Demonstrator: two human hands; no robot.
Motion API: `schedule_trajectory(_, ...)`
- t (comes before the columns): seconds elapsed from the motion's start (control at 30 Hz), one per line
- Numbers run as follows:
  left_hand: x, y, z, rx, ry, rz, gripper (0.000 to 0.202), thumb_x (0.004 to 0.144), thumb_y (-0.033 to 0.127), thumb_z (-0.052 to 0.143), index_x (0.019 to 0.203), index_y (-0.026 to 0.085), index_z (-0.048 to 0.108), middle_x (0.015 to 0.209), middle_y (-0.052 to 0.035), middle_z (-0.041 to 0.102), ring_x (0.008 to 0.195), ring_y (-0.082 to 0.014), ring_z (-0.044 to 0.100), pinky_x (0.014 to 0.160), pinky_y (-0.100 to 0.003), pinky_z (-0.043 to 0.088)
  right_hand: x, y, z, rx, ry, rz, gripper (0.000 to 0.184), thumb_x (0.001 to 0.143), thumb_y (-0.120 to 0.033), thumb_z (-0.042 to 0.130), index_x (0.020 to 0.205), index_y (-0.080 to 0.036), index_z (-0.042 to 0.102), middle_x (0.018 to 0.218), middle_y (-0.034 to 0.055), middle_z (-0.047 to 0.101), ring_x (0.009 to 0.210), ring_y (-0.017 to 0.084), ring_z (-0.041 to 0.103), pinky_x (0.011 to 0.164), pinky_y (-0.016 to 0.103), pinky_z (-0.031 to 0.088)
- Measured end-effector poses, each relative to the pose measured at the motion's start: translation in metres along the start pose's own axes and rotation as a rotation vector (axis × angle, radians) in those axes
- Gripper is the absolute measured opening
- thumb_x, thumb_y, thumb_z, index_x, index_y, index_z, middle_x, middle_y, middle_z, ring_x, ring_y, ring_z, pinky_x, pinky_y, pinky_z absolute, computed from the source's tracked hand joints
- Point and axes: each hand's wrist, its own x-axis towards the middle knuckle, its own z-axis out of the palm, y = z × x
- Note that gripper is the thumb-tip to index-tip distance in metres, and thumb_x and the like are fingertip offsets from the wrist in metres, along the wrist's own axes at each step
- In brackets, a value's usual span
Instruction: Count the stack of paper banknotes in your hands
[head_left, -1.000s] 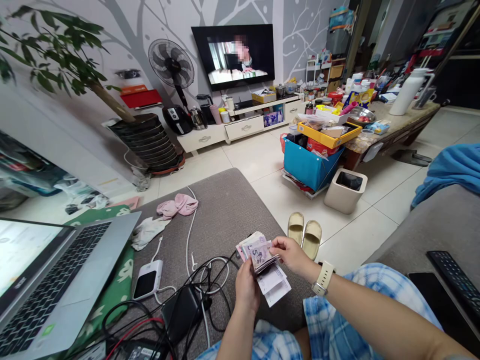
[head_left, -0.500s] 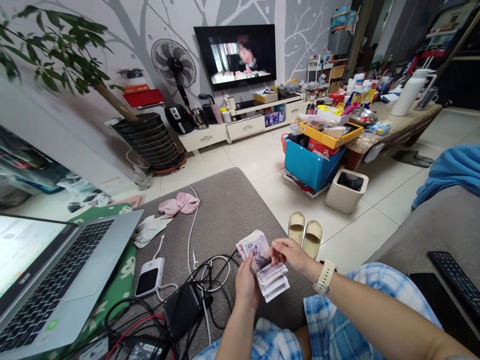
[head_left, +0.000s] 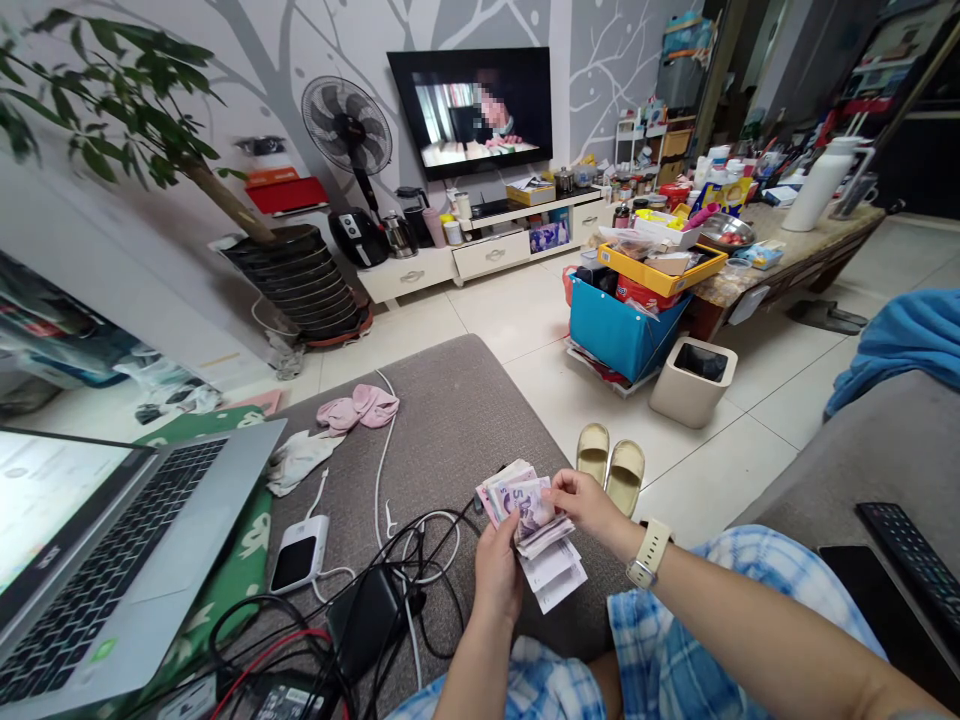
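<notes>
A bundle of banknotes is fanned out over the front of the couch seat, with my left hand wrapped round its left side and the thumb on top. On the upper part lies a purple banknote marked with a 5. My right hand, with a pale watch on the wrist, pinches the right edge of that purple note between thumb and fingers. Paler notes or slips stick out in steps below. The fingers of my left hand under the bundle are hidden.
Black cables and an adapter lie left of my hands, near a white power bank and a laptop. Beige slippers and a bin stand on the floor. A remote is at the right.
My right hand has moved slightly right and up and now pinches the purple note's edge. The note has turned and sits further right; the bundle has shifted a little right.
</notes>
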Motion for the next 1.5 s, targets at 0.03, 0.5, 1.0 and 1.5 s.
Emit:
schedule_trajectory(0.03,0.0,0.0,0.0,-0.003,-0.003,0.003,0.035,0.066,0.021,0.073,0.099,0.01,0.066,0.085,-0.0109,0.074,0.072,-0.0218,0.07,0.069,-0.032,0.054,0.0,0.001,0.0,-0.007,-0.006,-0.01,0.032,0.073,-0.042,0.068,0.064,-0.019,0.048,0.057,-0.0039,0.051,0.054,0.011,0.045,0.053,0.025,0.033)
schedule_trajectory(0.5,0.006,-0.002,-0.002,-0.043,0.079,0.014,0.022,0.075,0.023,0.064,0.092,0.009,0.069,0.085,-0.0112,0.074,0.078,-0.0235,0.071,0.074,-0.035,0.055,-0.005,-0.007,0.002,0.072,-0.051,-0.027,0.036,0.073,-0.047,0.068,0.065,-0.017,0.049,0.058,-0.0048,0.047,0.054,0.01,0.04,0.053,0.024,0.029)
schedule_trajectory(1.0,0.005,0.001,0.0,-0.069,0.057,0.007,0.022,0.076,0.024,0.065,0.092,0.01,0.069,0.087,-0.0118,0.074,0.083,-0.025,0.071,0.076,-0.037,0.056,-0.009,-0.018,0.004,0.081,-0.086,-0.018,0.034,0.076,-0.048,0.065,0.069,-0.018,0.052,0.056,-0.0047,0.046,0.05,0.01,0.037,0.048,0.024,0.027)
schedule_trajectory(1.5,0.004,0.002,0.001,-0.062,0.065,0.011,0.021,0.076,0.024,0.064,0.09,0.009,0.069,0.088,-0.0122,0.074,0.08,-0.0243,0.071,0.077,-0.037,0.055,-0.008,-0.014,0.004,0.099,-0.077,-0.017,0.035,0.075,-0.049,0.066,0.068,-0.018,0.052,0.055,-0.0055,0.045,0.049,0.009,0.036,0.048,0.024,0.026)
